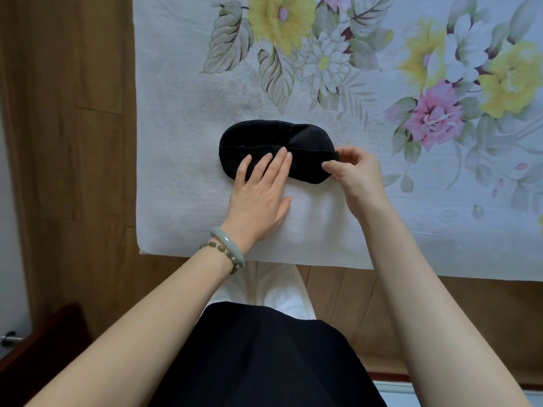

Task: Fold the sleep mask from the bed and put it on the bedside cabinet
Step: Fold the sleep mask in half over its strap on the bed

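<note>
A black sleep mask (264, 136) lies flat on the bed's white flowered sheet (182, 113), its strap running across its middle. My left hand (258, 192) rests flat with its fingers spread on the mask's near left part. My right hand (352, 174) pinches the mask's right end between thumb and fingers. The bedside cabinet is partly seen as a dark wooden corner (50, 339) at the lower left.
The bed's near edge (264, 258) runs just in front of my body. Wooden floor (73, 142) shows to the left of the bed. A metal handle (8, 337) sticks out at the far left edge.
</note>
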Demonstrator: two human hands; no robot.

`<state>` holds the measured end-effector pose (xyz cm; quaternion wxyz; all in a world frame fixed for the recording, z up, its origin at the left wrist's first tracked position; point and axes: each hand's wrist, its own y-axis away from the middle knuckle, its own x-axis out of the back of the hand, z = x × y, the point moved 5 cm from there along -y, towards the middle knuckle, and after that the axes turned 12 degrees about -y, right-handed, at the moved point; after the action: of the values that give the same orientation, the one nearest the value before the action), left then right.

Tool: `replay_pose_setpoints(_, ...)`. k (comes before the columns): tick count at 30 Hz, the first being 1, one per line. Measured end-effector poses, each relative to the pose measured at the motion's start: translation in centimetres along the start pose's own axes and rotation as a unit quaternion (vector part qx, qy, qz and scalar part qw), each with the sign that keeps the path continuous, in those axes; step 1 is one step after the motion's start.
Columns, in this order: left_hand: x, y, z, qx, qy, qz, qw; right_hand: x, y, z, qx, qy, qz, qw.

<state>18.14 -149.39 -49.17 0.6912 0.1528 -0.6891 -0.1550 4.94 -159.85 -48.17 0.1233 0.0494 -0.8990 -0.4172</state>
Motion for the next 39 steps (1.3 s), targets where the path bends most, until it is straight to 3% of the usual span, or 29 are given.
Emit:
replay_pose_setpoints(5,0.5,0.1,-0.3,0.002,-0.005,-0.008,1.000,-2.6,2.4,-0.6,0.067,0.034,-0.002,0.997)
replay_pose_setpoints(8,1.3,0.3,-1.1,0.010,0.103,0.023,0.994,-3.6,3.8,-1.3,0.120,0.015,0.010,0.993)
replay_pose_setpoints(12,2.8,2.3,-5.9,0.168,0.231,0.134,0.949,-6.0,5.5,-2.0,0.173,0.025,-0.024,0.984)
replay_pose_setpoints(15,2.0,4.2,-9.1,0.278,0.372,0.123,0.877,-9.2,7.0,-2.1,0.264,0.088,-0.076,0.958)
replay_pose_setpoints(18,0.6,3.9,-9.9,0.330,0.610,0.041,0.719,-12.2,7.7,-1.1,0.308,0.181,-0.112,0.927)
replay_pose_setpoints(19,0.2,3.6,-9.9,0.338,0.645,0.025,0.685,-12.9,7.7,-0.8,0.311,0.207,-0.119,0.920)
replay_pose_setpoints(20,0.1,3.4,-10.0,0.342,0.652,0.019,0.677,-13.2,7.7,-0.5,0.314,0.224,-0.123,0.915)
replay_pose_setpoints(25,-1.3,2.7,-10.9,0.398,0.600,0.035,0.693,-12.4,7.0,-0.1,0.353,0.255,-0.120,0.892)
replay_pose_setpoints(32,-1.5,2.4,-10.9,0.426,0.479,0.056,0.766,-10.8,4.2,1.1,0.410,0.410,-0.164,0.798)
replay_pose_setpoints(36,-1.2,1.5,-11.0,0.430,0.459,0.038,0.776,-10.8,2.8,1.1,0.381,0.431,-0.174,0.799)
replay_pose_setpoints(39,-1.9,1.6,-11.4,0.459,0.500,0.003,0.734,-10.5,3.4,-0.1,0.377,0.349,-0.169,0.841)
